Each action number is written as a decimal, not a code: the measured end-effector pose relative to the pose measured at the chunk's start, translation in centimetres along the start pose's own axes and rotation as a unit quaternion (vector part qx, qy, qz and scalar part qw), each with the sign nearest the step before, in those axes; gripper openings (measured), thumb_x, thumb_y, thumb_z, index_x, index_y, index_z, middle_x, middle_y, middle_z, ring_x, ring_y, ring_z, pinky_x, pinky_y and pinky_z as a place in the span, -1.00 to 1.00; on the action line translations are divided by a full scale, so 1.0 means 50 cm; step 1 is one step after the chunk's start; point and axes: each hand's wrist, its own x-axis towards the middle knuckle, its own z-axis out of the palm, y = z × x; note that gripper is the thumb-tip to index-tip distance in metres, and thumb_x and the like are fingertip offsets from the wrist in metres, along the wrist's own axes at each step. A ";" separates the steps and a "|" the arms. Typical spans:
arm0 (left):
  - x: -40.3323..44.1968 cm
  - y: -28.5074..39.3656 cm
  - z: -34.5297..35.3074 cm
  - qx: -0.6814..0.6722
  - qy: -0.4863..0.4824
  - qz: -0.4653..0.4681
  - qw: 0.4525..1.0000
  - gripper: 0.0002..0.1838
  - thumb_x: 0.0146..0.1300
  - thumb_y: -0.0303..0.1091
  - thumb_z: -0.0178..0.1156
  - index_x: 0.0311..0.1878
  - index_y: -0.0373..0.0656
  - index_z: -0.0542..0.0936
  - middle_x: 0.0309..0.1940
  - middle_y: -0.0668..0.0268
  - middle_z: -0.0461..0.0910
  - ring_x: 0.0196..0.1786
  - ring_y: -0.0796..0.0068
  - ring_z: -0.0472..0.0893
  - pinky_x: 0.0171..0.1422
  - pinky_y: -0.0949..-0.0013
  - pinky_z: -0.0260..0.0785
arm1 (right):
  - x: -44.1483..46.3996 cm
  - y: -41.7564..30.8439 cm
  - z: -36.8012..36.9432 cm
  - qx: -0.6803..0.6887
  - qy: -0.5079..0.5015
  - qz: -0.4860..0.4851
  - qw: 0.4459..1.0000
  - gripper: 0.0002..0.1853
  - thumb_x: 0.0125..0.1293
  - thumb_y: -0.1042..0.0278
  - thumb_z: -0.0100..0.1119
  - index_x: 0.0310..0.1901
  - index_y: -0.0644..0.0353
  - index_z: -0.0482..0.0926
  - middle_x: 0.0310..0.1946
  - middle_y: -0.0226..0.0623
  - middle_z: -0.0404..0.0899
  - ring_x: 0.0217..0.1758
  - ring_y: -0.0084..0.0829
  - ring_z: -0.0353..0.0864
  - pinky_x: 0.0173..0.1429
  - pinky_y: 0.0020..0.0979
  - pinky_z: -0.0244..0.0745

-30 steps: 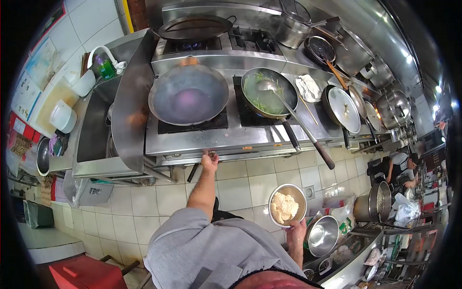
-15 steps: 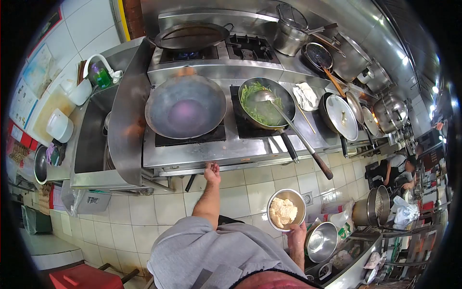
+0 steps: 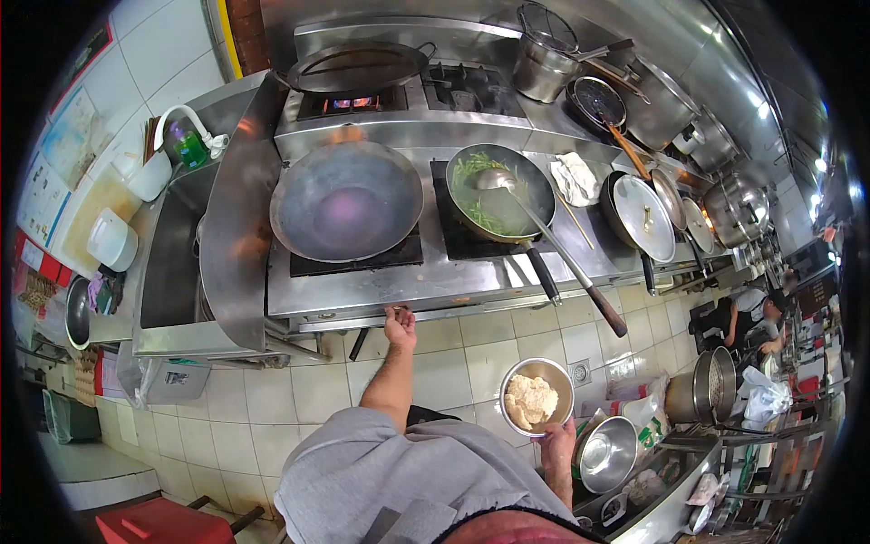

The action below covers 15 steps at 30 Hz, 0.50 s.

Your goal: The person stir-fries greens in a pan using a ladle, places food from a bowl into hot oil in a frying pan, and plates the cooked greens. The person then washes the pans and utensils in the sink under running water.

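"How do I manage both hands well here?"

"Bowl first. The metal bowl [image 3: 565, 399] sits low, right of centre in the frame, and I'd hold it level, because the pale mixture [image 3: 532, 399] heaped inside looks soft and could slump if I tipped it. My right hand [image 3: 557, 442] grips its lower rim, fingers narrowed on the metal. A steady wrist suits that best."

"And the other fingers?"

"My left hand [image 3: 400, 328] is at the stove's front edge, mid-frame, its fingers loosely curled. Whether they pinch a control there I can't tell; it's too small. I'd use light fingertips and mind the hot metal above."

"What surrounds me?"

"Pale tiled floor [image 3: 439, 374] across the lower middle. Above it, the stove [image 3: 471, 281], shiny steel, spans the frame's centre, with a deep sink [image 3: 172, 263] to the left behind a steel guard."

"And on the steel?"

"A broad wok [image 3: 347, 199], upper left of centre; right of it, a smaller pan [image 3: 542, 177] with greens in liquid. A ladle [image 3: 496, 179] rests in that pan, and a crumpled white cloth [image 3: 575, 179] lies just beside it."
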 end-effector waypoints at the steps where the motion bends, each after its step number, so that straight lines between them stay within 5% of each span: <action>1: -0.005 -0.009 -0.019 0.001 0.000 -0.001 1.000 -0.79 0.25 -0.17 0.06 -0.31 -0.11 0.46 -0.53 0.40 0.45 -0.44 0.49 0.47 -0.31 0.43 0.38 | 0.002 -0.002 -0.001 -0.009 -0.008 -0.008 1.000 -0.52 -0.03 0.66 -0.16 0.03 0.27 0.27 -0.24 -0.13 0.50 -0.46 -0.36 0.57 -0.57 -0.42 0.51; 3: 0.003 -0.031 -0.077 0.181 -0.224 -0.110 0.952 -0.75 0.26 -0.10 0.05 -0.32 -0.09 0.45 -0.54 0.39 0.46 -0.46 0.48 0.49 -0.42 0.43 0.36 | 0.009 -0.008 0.008 -0.014 -0.016 -0.016 1.000 -0.56 -0.02 0.66 -0.15 0.00 0.28 0.26 -0.25 -0.13 0.49 -0.47 -0.36 0.56 -0.58 -0.42 0.53; 5: -0.129 -0.029 -0.023 0.322 -0.247 -0.175 0.897 -0.72 0.27 -0.08 0.05 -0.26 -0.12 0.44 -0.46 0.34 0.48 -0.45 0.45 0.53 -0.44 0.38 0.41 | 0.013 -0.019 0.033 -0.035 -0.005 -0.038 0.999 -0.57 -0.03 0.63 -0.13 -0.02 0.29 0.28 -0.29 -0.16 0.48 -0.47 -0.37 0.56 -0.55 -0.41 0.54; 7: -0.294 0.000 0.065 0.397 -0.296 -0.176 0.851 -0.73 0.27 -0.09 0.04 -0.22 -0.12 0.43 -0.38 0.31 0.48 -0.40 0.41 0.55 -0.35 0.32 0.45 | 0.049 -0.010 0.036 -0.068 0.002 -0.055 0.996 -0.61 -0.03 0.59 -0.09 -0.06 0.26 0.35 -0.41 -0.35 0.43 -0.62 -0.65 0.31 -0.65 -0.63 0.17; 8: -0.356 0.009 0.096 0.462 -0.341 -0.180 0.798 -0.72 0.28 -0.10 0.04 -0.18 -0.12 0.42 -0.30 0.28 0.48 -0.35 0.38 0.56 -0.26 0.27 0.49 | 0.063 -0.020 0.046 -0.077 -0.037 -0.072 0.994 -0.54 0.00 0.61 -0.08 0.04 0.28 0.36 -0.25 -0.38 0.49 -0.32 -0.63 0.44 -0.31 -0.61 0.35; 10: -0.400 0.026 0.127 0.498 -0.428 -0.157 0.738 -0.73 0.28 -0.18 0.06 -0.11 -0.15 0.39 -0.25 0.31 0.45 -0.34 0.45 0.57 -0.31 0.35 0.51 | 0.089 -0.041 0.090 -0.122 -0.025 -0.072 0.990 -0.63 0.01 0.58 -0.07 -0.07 0.27 0.40 -0.34 -0.44 0.45 -0.39 -0.65 0.36 -0.39 -0.62 0.27; 12: -0.445 0.055 0.172 0.558 -0.458 -0.018 0.692 -0.76 0.27 -0.22 0.06 -0.12 -0.17 0.37 -0.24 0.30 0.46 -0.27 0.51 0.54 -0.34 0.42 0.53 | 0.080 -0.101 0.157 -0.199 -0.051 -0.104 0.973 -0.69 0.01 0.54 -0.05 -0.13 0.27 0.41 -0.47 -0.45 0.39 -0.53 -0.64 0.26 -0.50 -0.60 0.16; 14: -0.476 0.089 0.223 0.582 -0.423 0.021 0.694 -0.77 0.27 -0.29 0.04 -0.19 -0.27 0.35 -0.31 0.28 0.45 -0.29 0.53 0.52 -0.34 0.41 0.55 | 0.101 -0.122 0.202 -0.129 -0.110 -0.071 0.983 -0.59 -0.01 0.57 -0.09 -0.03 0.36 0.31 -0.31 -0.20 0.47 -0.37 -0.45 0.53 -0.52 -0.49 0.53; 15: -0.477 0.106 0.235 0.594 -0.406 0.025 0.694 -0.78 0.27 -0.31 0.03 -0.23 -0.30 0.35 -0.33 0.27 0.45 -0.30 0.54 0.52 -0.35 0.41 0.55 | 0.108 -0.123 0.217 -0.126 -0.115 -0.072 0.983 -0.59 -0.01 0.57 -0.09 -0.03 0.36 0.31 -0.31 -0.20 0.47 -0.37 -0.45 0.53 -0.52 -0.49 0.53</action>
